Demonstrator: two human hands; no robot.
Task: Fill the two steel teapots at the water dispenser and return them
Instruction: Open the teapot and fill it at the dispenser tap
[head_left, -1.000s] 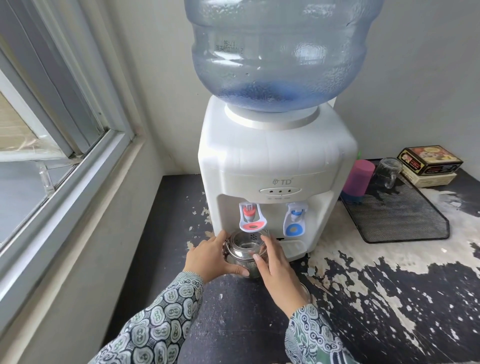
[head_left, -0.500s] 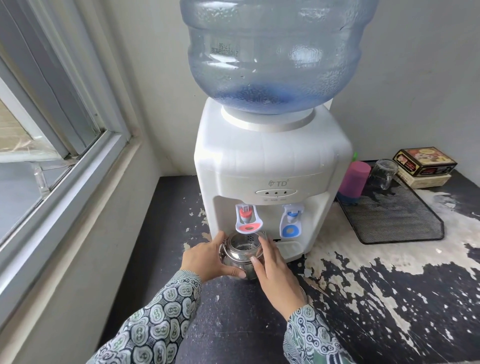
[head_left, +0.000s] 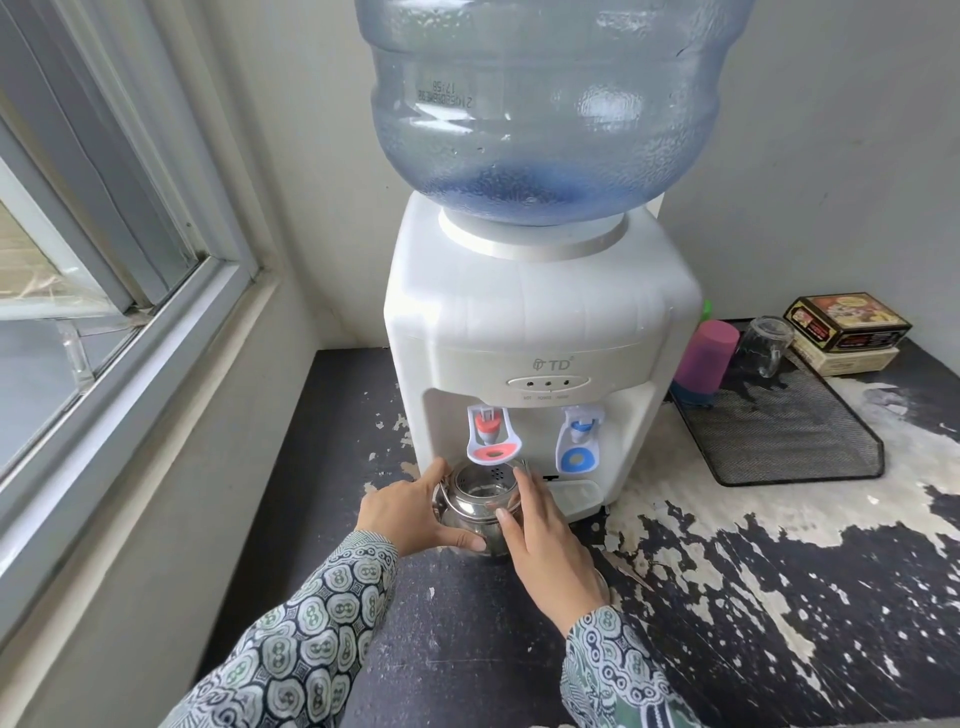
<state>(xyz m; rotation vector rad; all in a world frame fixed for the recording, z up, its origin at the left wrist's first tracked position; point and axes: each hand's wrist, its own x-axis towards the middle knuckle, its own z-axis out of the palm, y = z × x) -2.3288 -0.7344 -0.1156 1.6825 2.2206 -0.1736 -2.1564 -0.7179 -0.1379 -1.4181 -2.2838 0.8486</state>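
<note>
A dark tabletop (head_left: 779, 597) with peeling paint is bounded by pale walls (head_left: 831, 156); daylight is admitted through a grey-framed window (head_left: 104, 291).

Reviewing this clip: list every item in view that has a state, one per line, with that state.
Steel teapot: lid off, upright under the red tap, held on both sides.
Left hand: grip on teapot's left side.
Right hand: grip on teapot's right side.
Red tap: no visible stream.
Blue tap: untouched.
Water bottle: mounted upside down on the dispenser, low on water.
Glass jar: empty.
Window: partly open.
</note>
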